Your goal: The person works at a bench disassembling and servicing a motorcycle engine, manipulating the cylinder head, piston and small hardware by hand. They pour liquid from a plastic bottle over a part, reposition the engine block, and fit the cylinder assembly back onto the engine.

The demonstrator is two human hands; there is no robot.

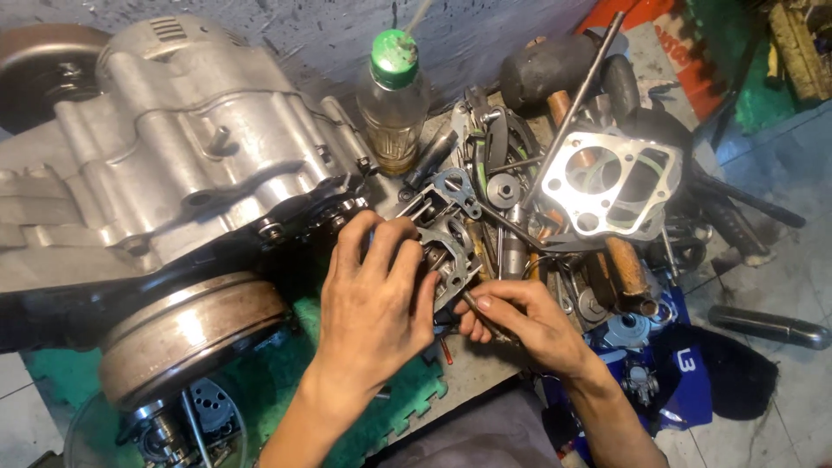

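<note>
While I look down at the bench, my left hand (374, 295) clasps a small metal casting (444, 245) at centre, fingers curled over its near-left side. Right hand (520, 321), just right, pinches a thin tool (478, 307) touching the casting. Engine case (165, 147) far left; bottle (393, 104) beyond; gasket (611, 184) far right.

Left hand (377, 299) fingers curled, gripping; right hand (520, 316) pinching
</note>
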